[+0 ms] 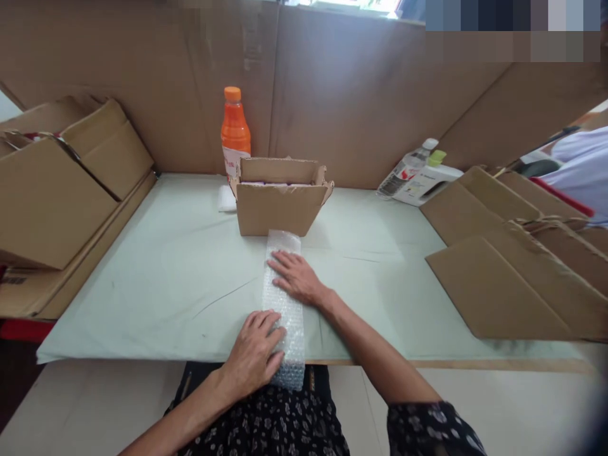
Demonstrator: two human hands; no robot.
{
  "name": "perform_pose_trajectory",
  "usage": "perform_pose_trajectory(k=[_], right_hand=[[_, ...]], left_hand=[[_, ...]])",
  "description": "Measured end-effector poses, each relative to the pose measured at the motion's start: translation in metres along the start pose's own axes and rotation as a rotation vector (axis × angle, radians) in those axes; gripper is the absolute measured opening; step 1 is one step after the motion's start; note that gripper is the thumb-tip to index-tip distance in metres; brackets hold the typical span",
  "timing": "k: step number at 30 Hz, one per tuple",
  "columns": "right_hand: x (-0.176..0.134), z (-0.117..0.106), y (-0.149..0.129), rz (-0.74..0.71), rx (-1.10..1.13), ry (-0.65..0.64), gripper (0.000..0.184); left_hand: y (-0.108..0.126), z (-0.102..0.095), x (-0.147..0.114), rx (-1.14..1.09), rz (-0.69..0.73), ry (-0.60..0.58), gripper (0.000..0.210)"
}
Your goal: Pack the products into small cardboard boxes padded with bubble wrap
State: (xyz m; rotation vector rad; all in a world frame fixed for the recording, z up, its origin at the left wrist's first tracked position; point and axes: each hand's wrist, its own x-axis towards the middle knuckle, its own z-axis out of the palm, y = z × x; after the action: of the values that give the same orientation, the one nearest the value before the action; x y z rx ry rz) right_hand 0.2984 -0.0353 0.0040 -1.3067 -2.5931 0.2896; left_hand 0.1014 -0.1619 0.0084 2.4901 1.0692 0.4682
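Observation:
A strip of clear bubble wrap (291, 316) lies lengthwise on the table, its near end hanging over the front edge. My right hand (295, 277) rests flat on the far half of the strip, fingers stretched out. Nearer to me, my left hand (259, 348) lies on the strip's left side by the table edge, fingers spread, thumb on the wrap. Just beyond the strip's far end stands an open cardboard box (278, 212) with its flaps up; its contents barely show.
An orange bottle (235, 133) and a small white item (227, 199) stand behind the box. Cardboard boxes (57, 202) line the left side, and more boxes (517, 278) the right. A clear bottle (408, 168) and a white jug (432, 182) lean at the back right. Cardboard panels (361, 95) wall the back.

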Motion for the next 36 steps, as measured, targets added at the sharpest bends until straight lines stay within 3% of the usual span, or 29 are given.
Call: perform_pose_trajectory(k=[5, 9, 12, 14, 16, 19, 21, 23, 27, 29, 32, 36], right_hand=[[0.029, -0.004, 0.037, 0.116, -0.010, 0.037, 0.045], [0.031, 0.000, 0.032, 0.113, 0.016, 0.077, 0.043], [0.024, 0.003, 0.023, 0.145, 0.048, 0.160, 0.040], [0.019, 0.004, 0.022, 0.218, 0.072, 0.260, 0.038], [0.018, 0.002, 0.028, 0.318, 0.100, 0.379, 0.038], [0.027, -0.008, 0.046, 0.478, 0.157, 0.555, 0.049], [0.039, -0.017, 0.059, 0.560, 0.208, 0.636, 0.059], [0.051, -0.026, 0.070, 0.606, 0.258, 0.679, 0.063], [0.065, -0.035, 0.081, 0.651, 0.316, 0.722, 0.042], [0.067, -0.038, 0.085, 0.692, 0.338, 0.751, 0.040], [0.074, -0.044, 0.096, 0.765, 0.390, 0.792, 0.055], [0.083, -0.050, 0.108, 0.754, 0.483, 0.758, 0.058]], left_hand=[[0.010, 0.001, -0.003, 0.042, -0.066, 0.015, 0.033], [0.025, 0.004, -0.004, 0.113, -0.094, 0.000, 0.031], [0.024, 0.000, -0.006, 0.032, -0.082, -0.010, 0.029], [0.011, -0.011, -0.002, -0.084, -0.074, 0.052, 0.030], [-0.011, -0.030, 0.011, -0.213, -0.102, 0.207, 0.032], [-0.056, -0.063, 0.052, -0.432, -0.259, 0.505, 0.044], [-0.088, -0.079, 0.088, -0.494, -0.358, 0.603, 0.063], [-0.114, -0.086, 0.124, -0.560, -0.423, 0.637, 0.077], [-0.139, -0.078, 0.169, -0.667, -0.431, 0.641, 0.081], [-0.144, -0.073, 0.175, -0.686, -0.428, 0.653, 0.079], [-0.152, -0.072, 0.176, -0.699, -0.450, 0.674, 0.077], [-0.159, -0.071, 0.179, -0.743, -0.438, 0.671, 0.068]])
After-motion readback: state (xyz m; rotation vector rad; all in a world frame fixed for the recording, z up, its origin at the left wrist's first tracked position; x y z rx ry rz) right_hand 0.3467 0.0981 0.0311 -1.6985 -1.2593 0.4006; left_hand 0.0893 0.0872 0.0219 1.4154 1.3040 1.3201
